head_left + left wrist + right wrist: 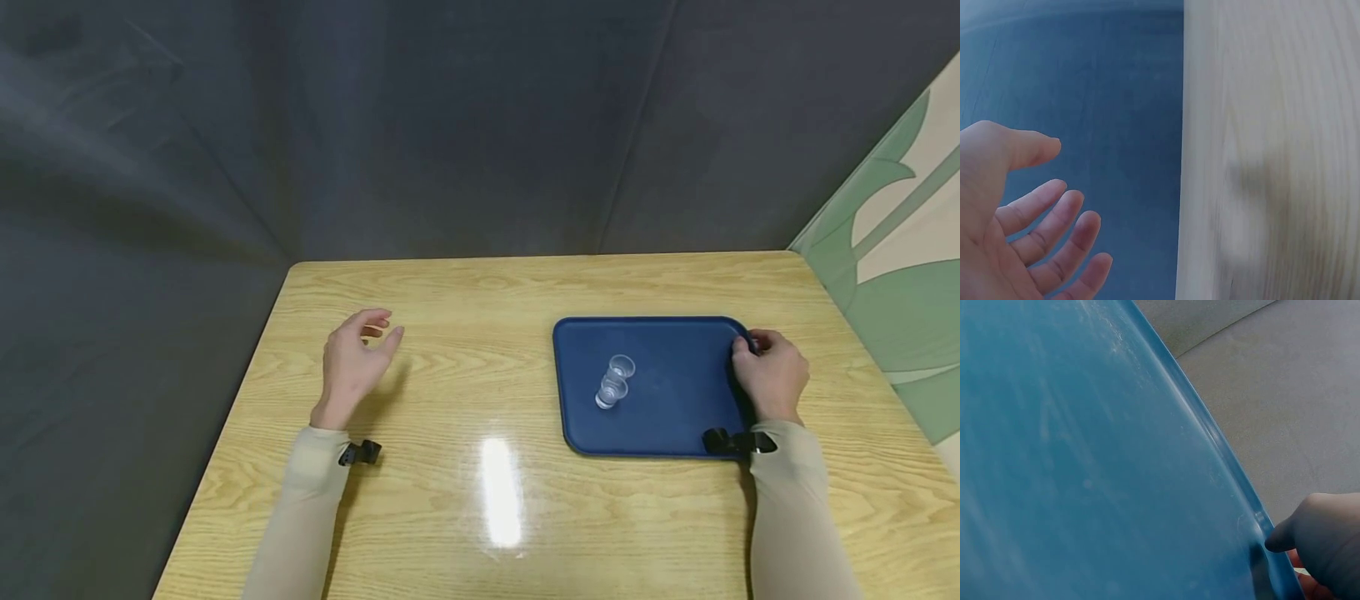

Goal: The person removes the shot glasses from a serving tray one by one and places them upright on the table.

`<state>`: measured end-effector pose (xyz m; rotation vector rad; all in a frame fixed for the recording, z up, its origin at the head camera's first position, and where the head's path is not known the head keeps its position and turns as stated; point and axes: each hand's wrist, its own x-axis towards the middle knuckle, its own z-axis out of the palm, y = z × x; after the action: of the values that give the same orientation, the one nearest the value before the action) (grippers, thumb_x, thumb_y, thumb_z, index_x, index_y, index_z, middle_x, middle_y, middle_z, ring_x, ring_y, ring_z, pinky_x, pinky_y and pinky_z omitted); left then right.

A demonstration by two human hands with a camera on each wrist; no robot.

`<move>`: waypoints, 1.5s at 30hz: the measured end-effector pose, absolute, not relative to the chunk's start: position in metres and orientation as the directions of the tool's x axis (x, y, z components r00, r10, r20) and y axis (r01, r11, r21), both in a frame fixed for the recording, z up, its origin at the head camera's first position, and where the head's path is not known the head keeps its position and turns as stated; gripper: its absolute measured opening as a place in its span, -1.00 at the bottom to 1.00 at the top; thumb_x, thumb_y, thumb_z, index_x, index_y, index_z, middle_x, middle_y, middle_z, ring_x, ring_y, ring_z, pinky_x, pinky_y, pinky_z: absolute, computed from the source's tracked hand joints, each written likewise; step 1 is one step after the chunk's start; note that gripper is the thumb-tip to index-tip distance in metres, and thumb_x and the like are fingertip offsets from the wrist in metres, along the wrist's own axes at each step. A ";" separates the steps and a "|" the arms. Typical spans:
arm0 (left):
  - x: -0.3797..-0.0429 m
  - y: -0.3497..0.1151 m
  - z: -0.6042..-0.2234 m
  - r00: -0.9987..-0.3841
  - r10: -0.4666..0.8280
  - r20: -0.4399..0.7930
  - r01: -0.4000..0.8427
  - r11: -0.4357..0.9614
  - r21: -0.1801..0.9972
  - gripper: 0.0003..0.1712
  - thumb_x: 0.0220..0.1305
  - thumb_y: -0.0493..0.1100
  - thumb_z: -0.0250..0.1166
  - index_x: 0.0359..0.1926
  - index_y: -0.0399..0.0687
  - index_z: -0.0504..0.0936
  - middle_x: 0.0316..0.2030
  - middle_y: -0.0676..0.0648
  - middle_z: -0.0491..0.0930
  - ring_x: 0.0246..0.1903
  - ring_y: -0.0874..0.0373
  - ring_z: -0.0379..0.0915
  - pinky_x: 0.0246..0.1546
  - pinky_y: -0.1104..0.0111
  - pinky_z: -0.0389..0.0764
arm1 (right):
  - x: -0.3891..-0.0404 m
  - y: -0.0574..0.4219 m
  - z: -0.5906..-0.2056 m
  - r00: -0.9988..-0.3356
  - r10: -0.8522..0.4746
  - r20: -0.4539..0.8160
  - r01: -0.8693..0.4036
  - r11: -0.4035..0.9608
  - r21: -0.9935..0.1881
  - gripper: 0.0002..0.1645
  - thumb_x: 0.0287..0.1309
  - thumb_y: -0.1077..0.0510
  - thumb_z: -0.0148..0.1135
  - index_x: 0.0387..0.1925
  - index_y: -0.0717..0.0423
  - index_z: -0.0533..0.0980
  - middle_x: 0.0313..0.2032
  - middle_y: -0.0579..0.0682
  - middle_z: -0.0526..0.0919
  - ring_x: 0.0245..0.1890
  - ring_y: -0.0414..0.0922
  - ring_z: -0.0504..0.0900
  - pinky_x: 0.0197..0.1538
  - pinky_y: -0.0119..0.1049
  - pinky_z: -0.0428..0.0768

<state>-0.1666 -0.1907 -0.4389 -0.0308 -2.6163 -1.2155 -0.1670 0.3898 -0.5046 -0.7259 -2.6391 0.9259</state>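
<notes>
Tray [678, 400], blue, is at 4 o'clock in the head view. Right hand [778, 377] clamps its 3 o'clock rim, remaining fingers apparently beneath. Two clear cups [612, 388] occupy its 9 o'clock side. Left hand [351, 360], 8 o'clock above table [450, 350]: thumb and fingers apart.

Head view: light falling from above, white glare blowing out on table [450, 517], left hand [351, 367] casting soft shadow. Left wrist: shadow blurring, wood grain softening. Right wrist: pale streaky sheen hazing tray [1085, 437].
</notes>
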 end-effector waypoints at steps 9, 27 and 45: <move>-0.163 -0.145 -0.446 -0.966 0.094 0.241 0.239 0.681 0.692 -0.59 0.40 -0.01 0.43 0.16 -0.10 0.74 -0.01 -0.18 0.78 -0.05 -0.09 0.73 0.00 0.00 0.64 | -0.165 0.389 -0.505 -0.842 0.536 0.057 0.382 0.668 -0.638 -0.39 0.50 -0.01 0.01 0.27 0.40 0.55 0.11 0.43 0.63 0.15 0.39 0.54 0.19 0.23 0.34; -0.148 -0.037 -0.450 -0.897 0.414 0.152 0.414 0.670 0.617 -0.55 0.42 0.12 0.41 0.20 0.03 0.74 0.01 0.00 0.77 -0.02 0.11 0.69 -0.08 0.20 0.66 | -0.167 0.389 -0.501 -0.848 0.529 0.038 0.396 0.679 -0.617 -0.42 0.51 0.07 -0.02 0.29 0.43 0.51 0.12 0.47 0.60 0.14 0.40 0.54 0.15 0.24 0.36; -0.139 0.021 -0.458 -0.810 0.559 0.176 0.555 0.633 0.540 -0.59 0.39 0.15 0.42 0.14 0.11 0.76 -0.06 0.11 0.76 -0.11 0.26 0.70 -0.19 0.50 0.58 | -0.166 0.385 -0.501 -0.842 0.532 0.090 0.375 0.697 -0.612 -0.48 0.52 0.14 -0.07 0.23 0.43 0.57 0.05 0.46 0.66 0.06 0.36 0.60 0.05 0.12 0.37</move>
<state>-0.1387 0.0211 -0.4577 -0.9707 -2.8462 -0.9363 -0.1659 0.3847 -0.5008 -0.7217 -2.6475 0.8704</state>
